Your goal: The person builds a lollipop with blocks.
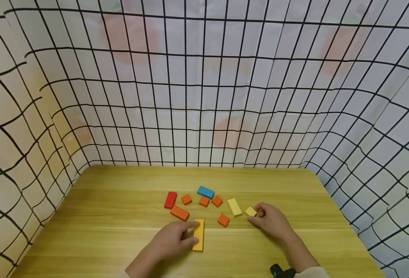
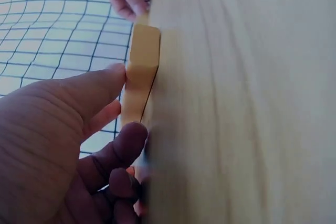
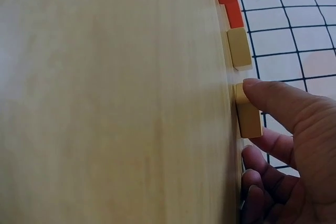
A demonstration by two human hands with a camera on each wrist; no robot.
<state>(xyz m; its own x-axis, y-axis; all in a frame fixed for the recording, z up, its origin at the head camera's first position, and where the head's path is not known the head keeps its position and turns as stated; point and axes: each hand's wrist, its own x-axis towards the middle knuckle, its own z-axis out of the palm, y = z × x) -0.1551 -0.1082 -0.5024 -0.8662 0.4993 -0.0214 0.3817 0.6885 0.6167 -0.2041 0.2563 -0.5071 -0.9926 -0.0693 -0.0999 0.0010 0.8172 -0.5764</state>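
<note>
In the head view, my left hand (image 1: pixel 173 240) touches the long yellow-orange block (image 1: pixel 199 235) with thumb and index fingertips. The left wrist view shows those fingertips against one face of this block (image 2: pixel 144 48), its other fingers loosely bent. My right hand (image 1: pixel 272 222) pinches a small yellow block (image 1: pixel 251 211) between thumb and index finger, on or just above the table. In the right wrist view the thumb lies on one end of that block (image 3: pixel 249 119). A pale yellow oblong block (image 1: pixel 235 207) lies just left of the right hand.
Beyond the hands on the wooden table (image 1: pixel 103 216) lie a red block (image 1: pixel 170 200), an orange oblong block (image 1: pixel 180 212), a blue block (image 1: pixel 206 192) and several small orange blocks (image 1: pixel 223 220). A black wire grid (image 1: pixel 201 108) with white sheeting encloses the table's back and sides.
</note>
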